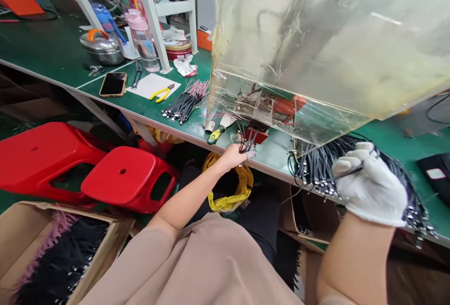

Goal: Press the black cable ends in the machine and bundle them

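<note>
A bundle of black flat cables (318, 166) with metal-banded ends hung draped over the front edge of the green workbench (401, 143), gathered in the gloved right hand (369, 187), its ends dangling loose past the hand toward the right. A small group of black cables (248, 140) stood separately near the bench's front edge, pinched in the left hand (232, 157), their upper ends reaching a red block (257, 135) beneath a clear plastic sheet (281, 103). Cable ends at the block were partly obscured.
</note>
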`<state>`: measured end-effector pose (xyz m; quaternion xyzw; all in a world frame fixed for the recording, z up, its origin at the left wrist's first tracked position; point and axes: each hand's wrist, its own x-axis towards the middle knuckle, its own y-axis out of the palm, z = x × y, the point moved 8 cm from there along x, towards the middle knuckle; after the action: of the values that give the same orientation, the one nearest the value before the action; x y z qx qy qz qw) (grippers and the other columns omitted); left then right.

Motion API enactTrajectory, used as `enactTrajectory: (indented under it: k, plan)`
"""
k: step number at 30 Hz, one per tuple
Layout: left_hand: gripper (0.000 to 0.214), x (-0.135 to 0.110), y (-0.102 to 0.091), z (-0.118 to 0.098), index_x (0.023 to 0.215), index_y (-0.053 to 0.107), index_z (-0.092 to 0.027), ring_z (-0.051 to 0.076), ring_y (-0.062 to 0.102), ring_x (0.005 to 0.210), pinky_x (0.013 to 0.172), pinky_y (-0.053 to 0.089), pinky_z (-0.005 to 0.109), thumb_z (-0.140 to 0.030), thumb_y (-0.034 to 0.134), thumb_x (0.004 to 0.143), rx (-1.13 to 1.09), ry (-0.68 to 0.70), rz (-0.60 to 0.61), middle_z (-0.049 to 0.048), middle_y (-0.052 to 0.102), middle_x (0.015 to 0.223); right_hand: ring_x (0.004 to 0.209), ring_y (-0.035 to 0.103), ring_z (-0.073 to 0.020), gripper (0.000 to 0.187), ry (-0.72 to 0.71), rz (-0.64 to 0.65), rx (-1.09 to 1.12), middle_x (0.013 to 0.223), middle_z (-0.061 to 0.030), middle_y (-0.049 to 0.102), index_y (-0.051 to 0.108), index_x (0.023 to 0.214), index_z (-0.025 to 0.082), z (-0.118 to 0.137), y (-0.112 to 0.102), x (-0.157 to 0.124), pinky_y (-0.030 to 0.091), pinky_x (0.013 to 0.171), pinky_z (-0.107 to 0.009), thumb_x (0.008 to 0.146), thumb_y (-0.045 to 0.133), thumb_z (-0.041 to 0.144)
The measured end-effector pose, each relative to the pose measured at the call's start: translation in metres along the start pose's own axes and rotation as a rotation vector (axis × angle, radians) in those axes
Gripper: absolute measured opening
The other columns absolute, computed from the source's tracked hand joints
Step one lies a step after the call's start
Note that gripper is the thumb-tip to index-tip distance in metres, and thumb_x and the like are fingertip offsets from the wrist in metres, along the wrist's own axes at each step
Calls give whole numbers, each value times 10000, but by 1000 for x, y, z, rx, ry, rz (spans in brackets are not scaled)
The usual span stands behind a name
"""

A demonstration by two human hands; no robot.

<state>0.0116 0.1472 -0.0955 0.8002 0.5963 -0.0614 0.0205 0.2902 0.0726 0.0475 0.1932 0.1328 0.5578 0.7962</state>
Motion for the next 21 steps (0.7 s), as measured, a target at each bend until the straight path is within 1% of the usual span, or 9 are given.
enactTrajectory:
  k: [1,3,5,8,11,14,17,19,21]
  plan:
    - [445,-8,3,0,700,693,-130,129,552,590,586,424,250,-569,744,752,-19,-7,29,27,653,638,617,475,-41,490,14,19,40,791,49,465,690,920,217,-5,3,-2,527,579,-142,492,896,98]
    - [472,-21,8,0,699,691,-126,112,530,556,572,410,243,-577,658,834,-52,-18,71,34,645,609,617,489,-50,486,0,39,35,809,39,481,665,910,218,-10,8,-5,512,552,-149,503,899,93]
    - [483,-30,10,1,692,677,-129,97,487,510,550,383,239,-553,577,901,-69,-28,79,26,619,567,597,477,-52,443,-31,39,6,828,31,493,639,911,223,-12,13,-7,488,522,-153,566,908,155]
    - [472,-33,10,0,642,635,-143,90,441,469,532,354,240,-479,509,950,-55,-28,42,0,555,500,554,443,-58,397,-65,2,-24,774,48,478,595,908,241,-13,21,-14,459,494,-162,663,904,287]
    - [448,-33,8,-5,594,603,-154,93,427,464,533,340,242,-410,509,948,-42,-3,22,-21,495,455,542,469,-94,391,-98,-49,-84,710,56,488,592,916,263,-10,26,-25,475,487,-216,677,890,345]
    - [408,-34,6,-13,590,594,-160,90,398,441,524,331,246,-384,540,927,-39,37,17,-39,460,437,569,533,-134,309,-142,-62,-147,713,40,532,633,928,287,-5,28,-40,527,525,-303,707,846,311]
    - [419,-38,9,-16,586,594,-165,95,420,431,518,347,253,-425,559,912,-44,58,48,-33,476,441,640,614,-187,221,-117,-104,-236,745,10,594,683,934,310,-8,21,-55,579,583,-411,741,790,290]
    - [452,-40,13,-13,580,594,-165,100,446,438,526,368,256,-473,563,909,-62,55,74,-21,501,451,687,657,-224,203,-112,-126,-294,767,-11,631,711,948,314,-11,17,-63,600,628,-478,755,770,296]
    - [493,-41,14,-10,581,603,-166,102,455,442,538,385,257,-531,559,909,-77,43,79,-17,500,444,690,678,-242,185,-143,-112,-333,775,-23,653,728,960,310,-14,19,-65,605,653,-508,778,756,305]
